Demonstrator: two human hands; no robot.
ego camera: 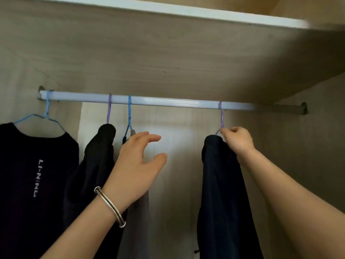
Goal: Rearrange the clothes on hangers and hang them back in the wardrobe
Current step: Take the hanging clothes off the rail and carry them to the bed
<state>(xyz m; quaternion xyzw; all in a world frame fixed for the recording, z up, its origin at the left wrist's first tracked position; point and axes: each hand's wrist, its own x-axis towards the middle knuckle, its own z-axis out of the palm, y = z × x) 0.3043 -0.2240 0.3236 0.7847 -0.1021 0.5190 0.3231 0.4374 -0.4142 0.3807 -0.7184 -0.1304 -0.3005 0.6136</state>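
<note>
Both hands are raised inside the wardrobe, under the white rail [149, 101] that runs across above them. The right hand [238, 141] is closed in a pinch on the neck of a purple hanger [221, 116], whose hook sits over the rail straight above the fingers; a dark navy garment [222, 184] hangs from that hanger, just left of and below this hand. The left hand [138, 165] is spread wide, fingers and thumb apart, holding nothing, with a silver bangle [110, 206] on its wrist. It lies in front of a grey garment [138, 221] that hangs on a blue hanger [129, 116], hooked on the rail above the fingertips; whether the hand touches the cloth cannot be told. Just left of this hand a black garment [97, 156] hangs on another purple hanger [109, 109]. Farther left, well apart from both hands, a black shirt [33, 174] with white lettering hangs on a light blue hanger [46, 116] at the rail's left end. Between the two hands the rail is bare, with the pale back panel [179, 165] behind. A wooden shelf [168, 53] spans overhead.
</note>
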